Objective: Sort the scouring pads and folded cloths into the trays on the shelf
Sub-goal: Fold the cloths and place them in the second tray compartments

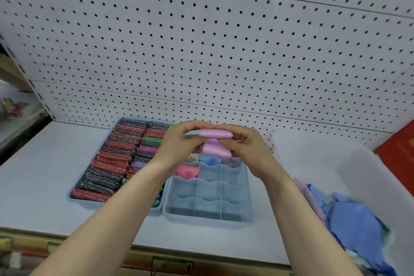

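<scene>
Left hand and right hand: both raised over the far end of the divided tray, fingers curled and pinching a pink cloth between them. Cloth partly folded: a rolled upper band across the fingertips, a second fold hanging just below. Held clear of the tray, touching nothing else.

Divided tray directly below, on the shelf. Far cells occupied: a red cloth at left, a blue cloth in the middle, a pale purple one at right, partly hidden by the right hand. Near cells show no contents.

Pad tray just left, touching or nearly touching the divided tray, packed with rows of scouring pads, mostly red and dark.

White bin at right, holding loose unfolded cloths, mostly blue.

Likely step: finishing the fold before placement in a free cell.

Risks:
- Fold springing open on release, caused by a loose pinch or by one hand letting go first.
- Bundle too bulky for a cell, resting on a divider instead of seating.
- Disturbance of the filled far cells, caused by lowering there rather than into a near cell.
</scene>
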{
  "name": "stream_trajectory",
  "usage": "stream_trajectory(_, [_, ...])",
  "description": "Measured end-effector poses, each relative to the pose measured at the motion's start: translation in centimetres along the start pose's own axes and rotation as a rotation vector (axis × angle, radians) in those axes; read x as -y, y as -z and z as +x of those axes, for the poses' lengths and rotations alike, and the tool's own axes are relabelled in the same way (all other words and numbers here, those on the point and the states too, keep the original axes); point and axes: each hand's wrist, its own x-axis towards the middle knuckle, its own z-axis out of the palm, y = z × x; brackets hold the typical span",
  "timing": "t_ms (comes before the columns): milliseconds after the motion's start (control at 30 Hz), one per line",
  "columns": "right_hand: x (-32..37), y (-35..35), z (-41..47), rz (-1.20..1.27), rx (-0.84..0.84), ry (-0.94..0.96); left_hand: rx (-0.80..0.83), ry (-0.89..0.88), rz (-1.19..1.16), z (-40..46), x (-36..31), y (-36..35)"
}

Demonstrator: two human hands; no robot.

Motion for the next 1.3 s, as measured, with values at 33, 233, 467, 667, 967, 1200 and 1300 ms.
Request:
stream_trajectory(33, [-0.2,-0.2,-0.1,0.003,-0.030,0.005,0.016,0.042,-0.029,-0.1,0.2,0.1])
stream_trajectory(233, [-1.1,-1.2,-1.2,0.003,-0.035,-0.053,0.054,0.156,-0.089,-0.7,1.8,0.7])
stream_trajectory(467, [-2.3,-0.3,-1.3,0.012,0.173,-0.275,0.108,0.031,0.155,-0.6,4.6,1.7])
stream_trajectory(667, [-6.6,-0.1,-0.7,-0.685,-0.031,-0.199,0.116,-0.287,0.877,0.5,8.5,3.4])
stream_trajectory(967, [-11.1,-4.3,-0.3,-0.898,-0.076,-0.148,0.195,-0.466,1.288,0.9,13.1,3.1])
stream_trajectory(1200, [-11.9,-3.7,0.6,-1.066,-0.022,-0.133,0.194,-0.486,1.352,0.9,13.3,3.1])
stream_trajectory(1300, [-12.0,-4.4,1.2,-1.122,-0.021,-0.212,0.183,-0.468,1.366,1.0,13.7,3.2])
